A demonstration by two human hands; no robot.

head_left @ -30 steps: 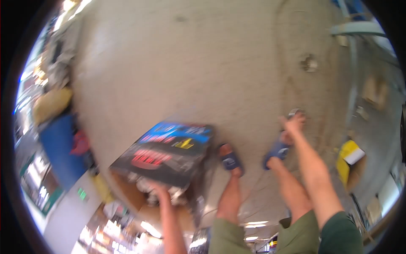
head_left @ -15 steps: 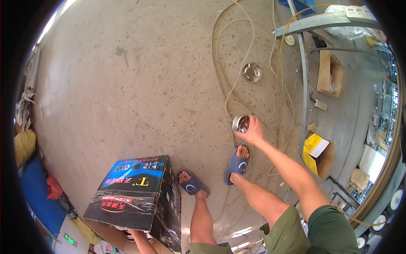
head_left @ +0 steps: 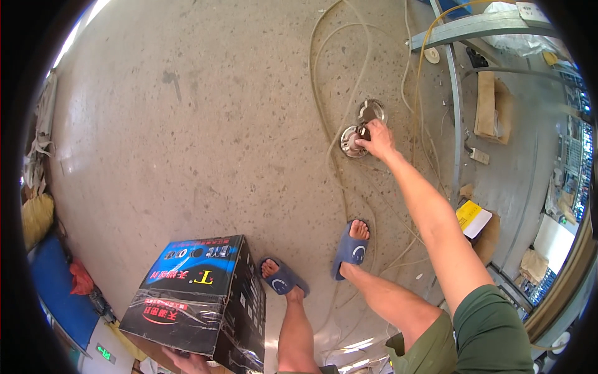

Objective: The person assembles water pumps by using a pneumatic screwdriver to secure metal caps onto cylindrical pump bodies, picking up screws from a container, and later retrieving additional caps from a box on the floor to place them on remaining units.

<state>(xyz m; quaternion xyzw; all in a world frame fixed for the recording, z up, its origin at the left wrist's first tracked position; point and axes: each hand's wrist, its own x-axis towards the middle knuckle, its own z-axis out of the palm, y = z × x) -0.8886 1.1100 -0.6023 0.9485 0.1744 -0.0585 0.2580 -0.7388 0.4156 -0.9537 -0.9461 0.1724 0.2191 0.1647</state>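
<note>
My right hand (head_left: pixel 377 138) reaches far forward, low over the floor, its fingers closed on a round silver metal part (head_left: pixel 352 144) with a dark middle. Just beyond it a similar round metal part (head_left: pixel 380 107) lies on the concrete, and the two look close or touching. At the lower left stands a black cardboard box (head_left: pixel 187 299) with blue, red and yellow print. My left hand (head_left: pixel 190 361) is at the box's near side, by its open brown flaps. Its fingers are mostly hidden there.
Thin hoses (head_left: pixel 317 81) loop over the floor around the metal parts. To the right stands a grey metal frame (head_left: pixel 456 112). Beyond it are an open brown carton (head_left: pixel 489 106) and a yellow-and-white carton (head_left: pixel 476 218). My feet in blue slides (head_left: pixel 283 277) are beside the black box.
My right hand has carried the round metal part forward, from near my right foot to beside the other part. My left hand has shifted slightly left at the box.
</note>
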